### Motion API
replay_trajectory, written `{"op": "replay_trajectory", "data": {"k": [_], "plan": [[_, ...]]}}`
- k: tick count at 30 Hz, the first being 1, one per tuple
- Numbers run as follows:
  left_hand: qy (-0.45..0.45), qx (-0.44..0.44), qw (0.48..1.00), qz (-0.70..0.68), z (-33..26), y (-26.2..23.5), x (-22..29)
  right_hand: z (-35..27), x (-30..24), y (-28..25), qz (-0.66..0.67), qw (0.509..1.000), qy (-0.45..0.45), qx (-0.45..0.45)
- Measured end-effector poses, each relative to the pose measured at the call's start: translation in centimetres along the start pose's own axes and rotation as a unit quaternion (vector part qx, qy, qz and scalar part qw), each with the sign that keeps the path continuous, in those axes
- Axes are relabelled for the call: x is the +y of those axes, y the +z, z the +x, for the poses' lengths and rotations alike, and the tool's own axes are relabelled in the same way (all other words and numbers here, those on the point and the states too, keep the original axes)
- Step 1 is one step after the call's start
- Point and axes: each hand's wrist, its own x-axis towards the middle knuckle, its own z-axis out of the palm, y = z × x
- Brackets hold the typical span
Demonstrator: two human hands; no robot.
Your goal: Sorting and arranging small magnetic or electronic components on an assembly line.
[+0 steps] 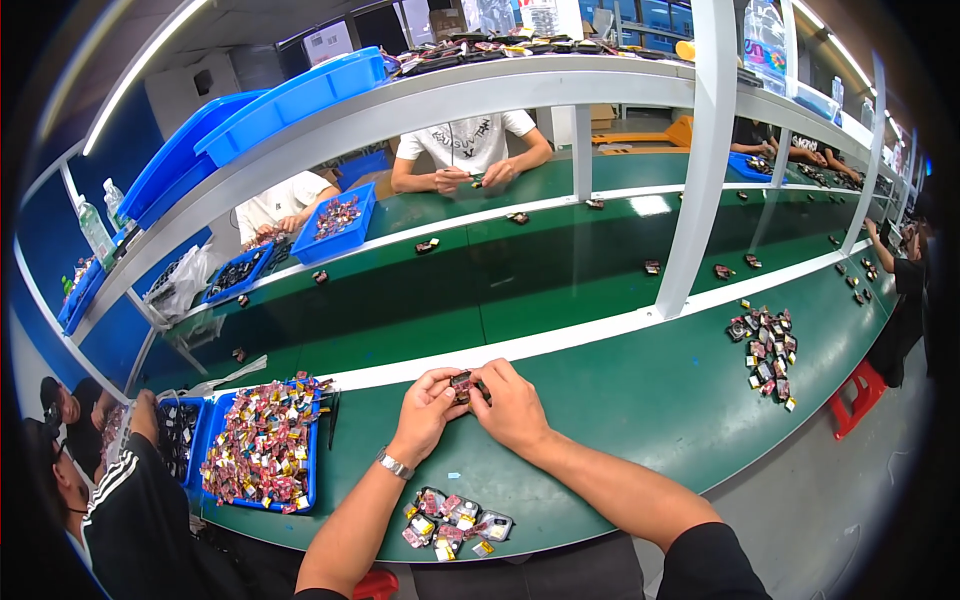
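Over the green bench [600, 420], my left hand [424, 412] and my right hand [512, 408] meet and pinch one small device, a red circuit board in a dark casing [461, 387]. Fingers of both hands are closed about it and hide part of it. A silver watch [394, 464] is on my left wrist. Between my forearms, by the near edge, lies a cluster of similar black casings with boards [455, 522]. Left of my left hand stands a blue tray [314, 470] heaped with red boards and small silver and yellow parts [262, 440].
A second blue tray of black parts [178, 437] stands farther left, beside a seated co-worker [140, 510]. More devices are piled at right [768, 352]. Spaced devices dot the green strip [500, 270] beyond a white rail [590, 338]. A white post [697, 170] carries the overhead shelf.
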Motion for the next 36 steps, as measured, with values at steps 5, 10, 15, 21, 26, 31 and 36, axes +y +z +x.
{"op": "replay_trajectory", "data": {"k": [5, 10, 15, 21, 26, 31, 36], "plan": [[0.001, 0.002, 1.0, 0.004, 0.1, 0.0, 0.0, 0.0, 0.4, 0.2, -0.036, 0.999, -0.027, 0.026], [-0.002, 0.007, 1.0, 0.025, 0.0, 0.1, 0.1, -0.2, 0.6, 0.8, 0.001, 0.999, 0.042, 0.015], [-0.001, 0.01, 1.0, 0.029, 0.0, 0.3, 0.1, 0.1, 0.2, 0.4, 0.078, 0.988, 0.136, 0.002], [0.002, 0.011, 0.999, 0.036, 0.0, 0.4, 0.0, 0.5, 0.5, 0.4, 0.104, 0.974, 0.199, -0.01], [0.003, 0.007, 0.999, 0.036, -0.1, 0.1, 0.1, 0.7, 0.4, -0.1, 0.138, 0.961, 0.236, -0.03], [0.02, -0.013, 1.0, 0.014, 0.0, -0.3, -0.1, 0.6, 0.8, -0.2, 0.16, 0.966, 0.201, -0.03], [0.031, -0.027, 0.999, 0.008, 0.0, -0.5, 0.0, 0.4, 0.6, -0.1, 0.173, 0.966, 0.19, -0.026]]}}
